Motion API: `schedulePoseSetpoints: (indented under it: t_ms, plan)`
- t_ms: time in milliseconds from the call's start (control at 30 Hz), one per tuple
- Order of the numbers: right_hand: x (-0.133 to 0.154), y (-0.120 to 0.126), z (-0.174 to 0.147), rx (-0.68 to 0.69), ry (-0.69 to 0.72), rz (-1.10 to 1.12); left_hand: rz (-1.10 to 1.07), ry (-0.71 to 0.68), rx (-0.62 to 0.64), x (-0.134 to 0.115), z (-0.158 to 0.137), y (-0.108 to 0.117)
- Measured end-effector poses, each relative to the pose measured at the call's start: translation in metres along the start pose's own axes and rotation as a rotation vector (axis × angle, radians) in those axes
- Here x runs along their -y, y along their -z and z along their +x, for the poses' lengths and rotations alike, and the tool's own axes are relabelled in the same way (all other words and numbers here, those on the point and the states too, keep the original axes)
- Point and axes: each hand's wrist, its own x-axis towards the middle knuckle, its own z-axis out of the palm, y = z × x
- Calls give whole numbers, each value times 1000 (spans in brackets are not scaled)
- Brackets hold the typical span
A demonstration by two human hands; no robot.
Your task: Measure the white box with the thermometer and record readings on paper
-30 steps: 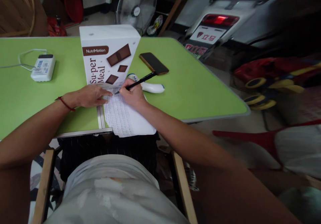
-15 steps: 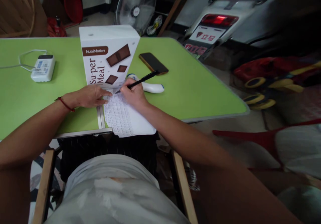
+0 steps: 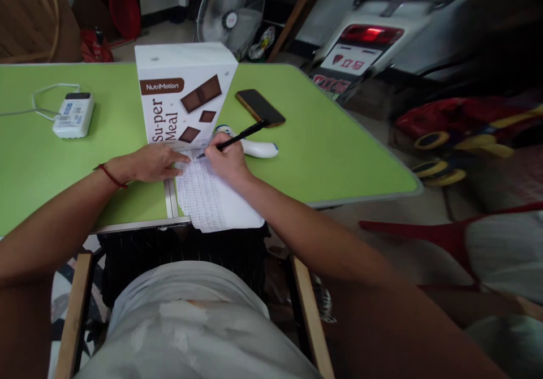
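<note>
My right hand (image 3: 227,155) is closed around a black pen (image 3: 244,134), its tip down at the upper part of a sheet of paper (image 3: 237,209). Dense rows of handwriting cover the paper's left side, while its right side is blank. My left hand (image 3: 155,162) lies with fingers apart, its fingertips on the paper's upper left edge. Just behind both hands stands a white box (image 3: 148,104) with chocolate pictures and "NutriMotion Super Meal" on it. A white handheld device (image 3: 261,149) with blue trim lies behind my right hand, partly hidden by it.
A phone (image 3: 259,107) lies on the green table (image 3: 331,158) to the right of the box. On the left is a white adapter (image 3: 74,116) with a cable. Beyond the table stand a fan (image 3: 231,20) and a scooter (image 3: 369,39).
The pen tip has shifted very slightly to the right on the paper along with my right hand. My left hand keeps its place.
</note>
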Motion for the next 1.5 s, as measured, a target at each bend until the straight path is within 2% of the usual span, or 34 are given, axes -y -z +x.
schedulePoseSetpoints:
  t_ms: [233,433,633,1100,1500]
  plan:
    - [-6,1,0,22,48,-35,-7,-7,-13,0,0,-1]
    - [-5,4,1,-38,33,27,-9,-30,-29,1,-1,-1]
    - [-6,5,-3,128,-67,179,-18,-5,-5,-2,-2,-1]
    - [2,4,-7,77,19,54,-76,-42,-21,0,-3,-2]
    - [-2,6,-6,165,58,-7,-140,-55,-27,0,-2,-1]
